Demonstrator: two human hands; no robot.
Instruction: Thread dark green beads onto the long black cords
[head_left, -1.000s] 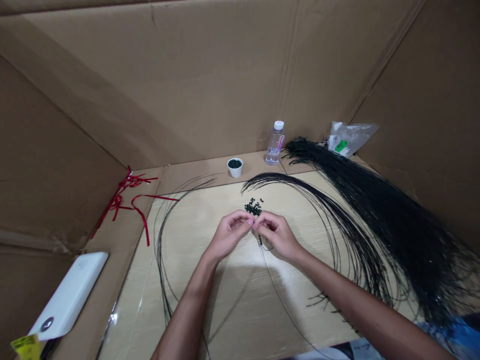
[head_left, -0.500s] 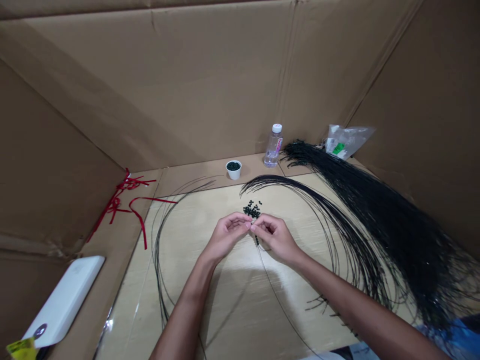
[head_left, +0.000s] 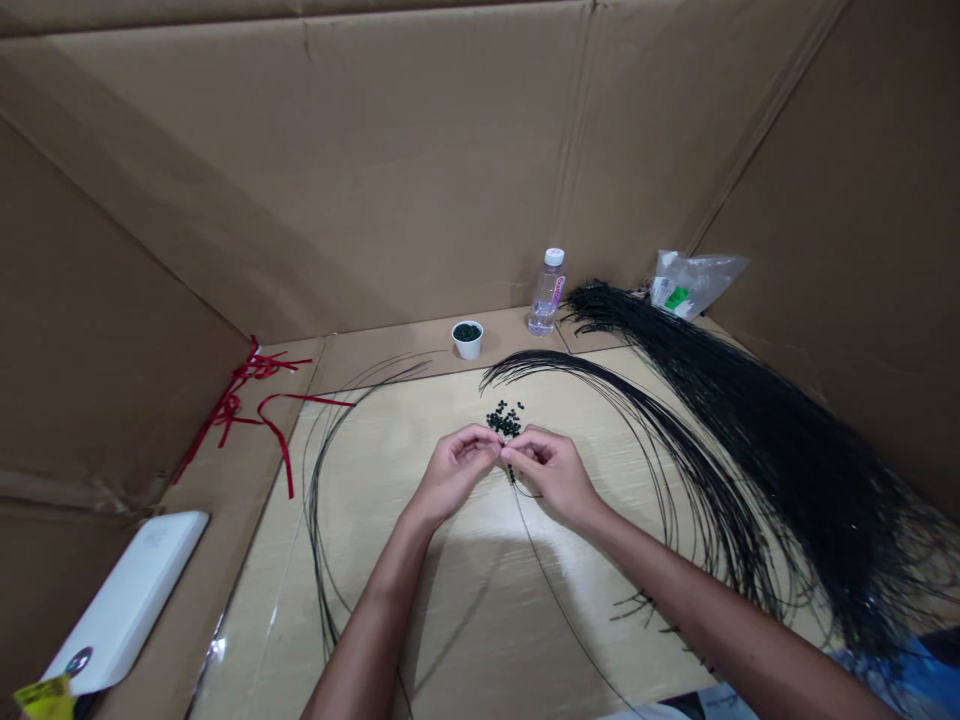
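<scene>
At the middle of the table, my left hand (head_left: 463, 465) and my right hand (head_left: 550, 468) meet fingertip to fingertip, each in a pinch. A tiny dark bead (head_left: 503, 446) shows between the fingertips; which hand bears it is hard to tell. From under my right fingers a thin dark cord (head_left: 541, 570) runs down toward the table's front edge, with several dark beads (head_left: 511, 474) on or beside its upper end. Just beyond the fingertips lies a loose pile of black-green beads (head_left: 504, 418).
A white cup of dark beads (head_left: 468, 348) and a water bottle (head_left: 547, 292) stand at the back. Bundled black cords (head_left: 675, 450) and a thicker bundle (head_left: 765, 430) lie right. Left are loose cords (head_left: 313, 520), red ribbons (head_left: 279, 440) and a white power bank (head_left: 131, 600).
The hands have hardly moved, still pinching together. The beads below the fingertips have shifted slightly upward along with the cord's upper end.
</scene>
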